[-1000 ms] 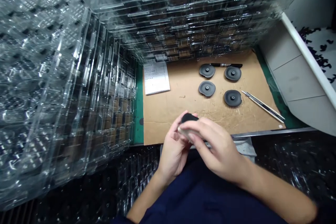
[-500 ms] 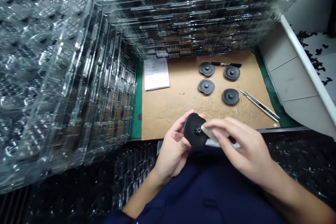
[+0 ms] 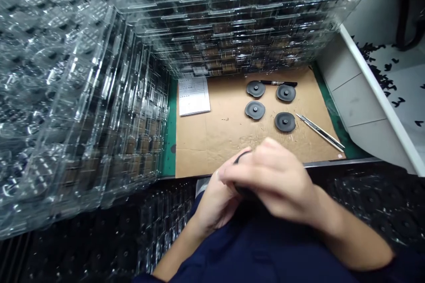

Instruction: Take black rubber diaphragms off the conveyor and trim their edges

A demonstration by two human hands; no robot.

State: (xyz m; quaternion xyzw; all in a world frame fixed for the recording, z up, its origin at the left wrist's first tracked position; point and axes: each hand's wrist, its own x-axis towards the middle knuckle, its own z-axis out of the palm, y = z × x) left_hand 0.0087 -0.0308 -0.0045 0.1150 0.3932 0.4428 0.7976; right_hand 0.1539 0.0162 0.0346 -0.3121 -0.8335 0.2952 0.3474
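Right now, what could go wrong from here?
The black disc, mostly hidden between the left hand and right hand, might slip and drop. The utility knife lies with its tip close to the nearest disc on the cardboard, so reaching there could risk a cut.

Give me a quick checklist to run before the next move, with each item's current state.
1. Black disc held between the hands: ok, left hand below, right hand over it.
2. Disc's surface: cannot tell, the hands cover it.
3. Anything else in the right hand: cannot tell, its fingers hide that.
4. Four black discs lying apart on the cardboard: ok.
5. Craft knife lying beside those discs, not touching them: ok.
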